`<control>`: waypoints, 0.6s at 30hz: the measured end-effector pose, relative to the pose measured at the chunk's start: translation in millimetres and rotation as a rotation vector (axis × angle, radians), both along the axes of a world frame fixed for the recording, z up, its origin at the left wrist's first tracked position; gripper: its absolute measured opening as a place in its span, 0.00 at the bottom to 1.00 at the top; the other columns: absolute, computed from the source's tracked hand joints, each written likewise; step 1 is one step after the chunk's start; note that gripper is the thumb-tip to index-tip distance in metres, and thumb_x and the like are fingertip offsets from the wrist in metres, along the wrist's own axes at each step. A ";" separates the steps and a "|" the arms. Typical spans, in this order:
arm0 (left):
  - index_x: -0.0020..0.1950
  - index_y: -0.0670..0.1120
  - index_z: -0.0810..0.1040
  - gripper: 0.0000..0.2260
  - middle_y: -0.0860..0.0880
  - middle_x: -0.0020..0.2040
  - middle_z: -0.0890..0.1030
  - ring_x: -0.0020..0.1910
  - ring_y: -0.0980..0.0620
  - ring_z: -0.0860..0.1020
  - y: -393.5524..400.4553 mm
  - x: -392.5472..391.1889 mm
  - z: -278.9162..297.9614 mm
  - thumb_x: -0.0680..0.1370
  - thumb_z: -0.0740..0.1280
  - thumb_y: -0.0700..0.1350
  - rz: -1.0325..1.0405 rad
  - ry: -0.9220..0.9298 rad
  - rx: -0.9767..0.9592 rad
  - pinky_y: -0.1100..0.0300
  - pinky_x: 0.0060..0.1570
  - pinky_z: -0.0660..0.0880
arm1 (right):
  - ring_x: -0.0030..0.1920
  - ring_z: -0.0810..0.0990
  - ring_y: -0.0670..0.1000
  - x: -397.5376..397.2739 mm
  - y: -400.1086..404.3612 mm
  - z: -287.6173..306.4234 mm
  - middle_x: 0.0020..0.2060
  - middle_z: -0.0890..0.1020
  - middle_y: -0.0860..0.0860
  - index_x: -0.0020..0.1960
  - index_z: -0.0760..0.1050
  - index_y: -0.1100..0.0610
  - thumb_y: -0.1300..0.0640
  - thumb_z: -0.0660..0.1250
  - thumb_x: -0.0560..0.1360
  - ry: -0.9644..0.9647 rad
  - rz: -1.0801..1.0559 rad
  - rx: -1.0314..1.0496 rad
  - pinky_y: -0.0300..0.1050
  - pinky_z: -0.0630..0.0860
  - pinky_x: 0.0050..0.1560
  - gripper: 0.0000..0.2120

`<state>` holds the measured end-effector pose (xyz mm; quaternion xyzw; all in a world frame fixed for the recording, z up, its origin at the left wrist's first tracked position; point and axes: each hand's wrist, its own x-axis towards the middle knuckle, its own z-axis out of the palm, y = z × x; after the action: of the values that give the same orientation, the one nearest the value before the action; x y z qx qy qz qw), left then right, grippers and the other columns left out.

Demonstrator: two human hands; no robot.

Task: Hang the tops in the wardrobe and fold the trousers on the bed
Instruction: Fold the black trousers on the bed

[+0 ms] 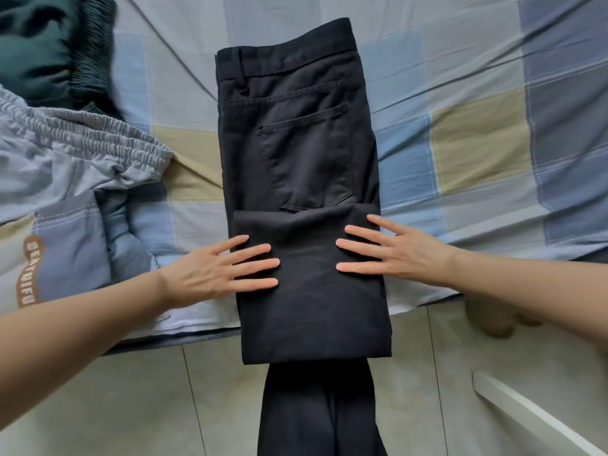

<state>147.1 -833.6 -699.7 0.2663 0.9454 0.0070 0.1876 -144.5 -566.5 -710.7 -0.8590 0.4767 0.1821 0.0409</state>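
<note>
- Spreading over most of the view, the bed wears a checked sheet; its near edge runs across from about 8 o'clock to 3 o'clock, and pale floor tiles lie below that.
- The black trousers lie in the centre, waistband toward 12 o'clock and back pocket up, with the legs folded back over the seat; the fold end juts past the bed edge toward 6 o'clock, above dark cloth that I take to be the person's own clothing.
- Grey trousers with an elastic waist lie bunched at 9 o'clock, and a dark green garment sits at 11 o'clock, both apart from the black pair.
- The left hand lies flat with straight, spread fingers on the left side of the folded leg layer, gripping nothing.
- The right hand mirrors it on the right side, fingers straight and spread, also gripping nothing.
- The step looks like smoothing the fold: it is probably best to press outward from the middle so the layers lie even, and to square the side edges before the next fold.
- The overhanging end could drag the stack off the bed, so sliding it toward 12 o'clock seems wise.
- Open sheet at 1 to 3 o'clock gives room to set the folded pair; a white rail at 5 o'clock stands well apart.
</note>
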 end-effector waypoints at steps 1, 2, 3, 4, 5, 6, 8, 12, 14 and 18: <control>0.80 0.52 0.55 0.40 0.47 0.80 0.55 0.78 0.43 0.52 3.8 -0.1 -6.6 0.70 0.63 0.35 0.025 -0.006 -0.015 0.43 0.75 0.47 | 0.75 0.59 0.60 -1.4 -6.4 -2.8 0.76 0.61 0.55 0.78 0.51 0.46 0.74 0.40 0.75 0.002 0.004 0.014 0.63 0.55 0.73 0.38; 0.80 0.52 0.55 0.39 0.47 0.80 0.55 0.78 0.43 0.51 7.6 -2.7 -11.7 0.70 0.62 0.36 0.056 -0.007 -0.022 0.44 0.75 0.46 | 0.75 0.60 0.60 -1.3 -11.9 -6.3 0.75 0.62 0.54 0.78 0.53 0.45 0.74 0.37 0.75 0.002 -0.004 0.024 0.63 0.55 0.72 0.38; 0.80 0.53 0.55 0.38 0.47 0.80 0.56 0.78 0.43 0.50 10.2 -5.6 -17.7 0.71 0.62 0.38 0.091 0.001 -0.025 0.44 0.76 0.46 | 0.74 0.61 0.60 -0.7 -16.3 -10.2 0.75 0.63 0.54 0.77 0.54 0.44 0.73 0.34 0.76 -0.005 -0.006 0.028 0.64 0.56 0.72 0.38; 0.80 0.54 0.55 0.38 0.48 0.80 0.56 0.78 0.43 0.50 12.8 -8.3 -22.6 0.71 0.62 0.39 0.115 0.008 -0.029 0.44 0.76 0.46 | 0.75 0.61 0.60 -0.2 -18.1 -15.4 0.75 0.63 0.54 0.77 0.54 0.44 0.71 0.33 0.76 -0.008 0.003 0.026 0.65 0.56 0.72 0.37; 0.80 0.54 0.55 0.37 0.48 0.80 0.56 0.78 0.43 0.50 13.9 -10.2 -25.3 0.72 0.61 0.40 0.127 0.018 -0.026 0.44 0.76 0.46 | 0.75 0.60 0.60 -1.7 -19.1 -17.8 0.75 0.62 0.54 0.77 0.53 0.44 0.69 0.34 0.76 -0.020 0.009 0.038 0.65 0.55 0.72 0.35; 0.80 0.54 0.55 0.35 0.48 0.80 0.56 0.78 0.43 0.51 14.4 -10.6 -26.1 0.73 0.59 0.40 0.141 0.012 -0.019 0.44 0.76 0.46 | 0.75 0.59 0.60 -3.7 -20.7 -18.0 0.75 0.62 0.54 0.78 0.53 0.45 0.67 0.36 0.76 -0.033 0.008 0.064 0.65 0.55 0.72 0.34; 0.79 0.54 0.56 0.31 0.47 0.79 0.58 0.78 0.42 0.55 11.5 -10.8 -23.3 0.76 0.54 0.41 0.182 -0.007 -0.002 0.45 0.76 0.47 | 0.75 0.60 0.60 -7.6 -26.4 -12.9 0.75 0.63 0.54 0.78 0.54 0.46 0.67 0.42 0.76 -0.066 0.006 0.097 0.65 0.56 0.72 0.33; 0.78 0.53 0.61 0.28 0.45 0.78 0.62 0.76 0.43 0.60 6.8 -17.1 -13.5 0.77 0.53 0.42 0.231 -0.068 0.045 0.46 0.76 0.50 | 0.75 0.59 0.58 -11.8 -37.1 1.3 0.75 0.63 0.52 0.78 0.54 0.46 0.67 0.54 0.74 -0.200 -0.039 0.175 0.63 0.52 0.73 0.35; 0.77 0.54 0.62 0.27 0.47 0.77 0.63 0.77 0.44 0.59 2.1 -24.1 -7.9 0.78 0.56 0.43 0.251 -0.114 0.132 0.47 0.76 0.50 | 0.77 0.55 0.52 -19.1 -47.3 13.1 0.76 0.61 0.47 0.77 0.51 0.41 0.64 0.56 0.77 -0.373 -0.143 0.333 0.57 0.44 0.76 0.35; 0.68 0.55 0.74 0.17 0.59 0.70 0.72 0.72 0.59 0.65 -18.2 -52.5 30.9 0.80 0.65 0.43 0.820 -0.522 0.715 0.60 0.70 0.64 | 0.50 0.75 0.29 -39.7 -75.1 50.4 0.65 0.75 0.40 0.72 0.65 0.39 0.61 0.64 0.78 -0.849 -0.727 0.653 0.32 0.60 0.69 0.27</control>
<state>94.6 -851.8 -668.8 -0.0839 0.8326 0.4615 0.2944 -184.1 -641.6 -660.3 -0.5835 0.5996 -0.0635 0.5441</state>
